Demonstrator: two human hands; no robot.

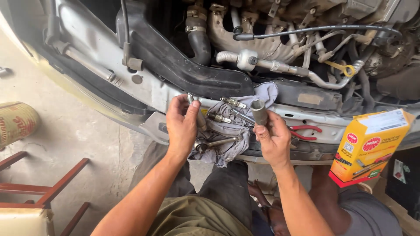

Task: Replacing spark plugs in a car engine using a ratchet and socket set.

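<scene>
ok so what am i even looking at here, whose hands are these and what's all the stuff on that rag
This is one picture from a camera worn on a person's head, looking down at their own two bare hands. They stand at the front of a car with its bonnet open; the engine bay fills the top of the view.

A grey rag lies on the car's front crossmember. On it rest two spark plugs and a ratchet handle. Red-handled pliers lie just to its right, and a yellow box stands at the far right.

The left hand holds a slim metal part, likely another plug. The right hand grips a dark cylindrical socket.

Another person crouches below, by the bumper.
</scene>
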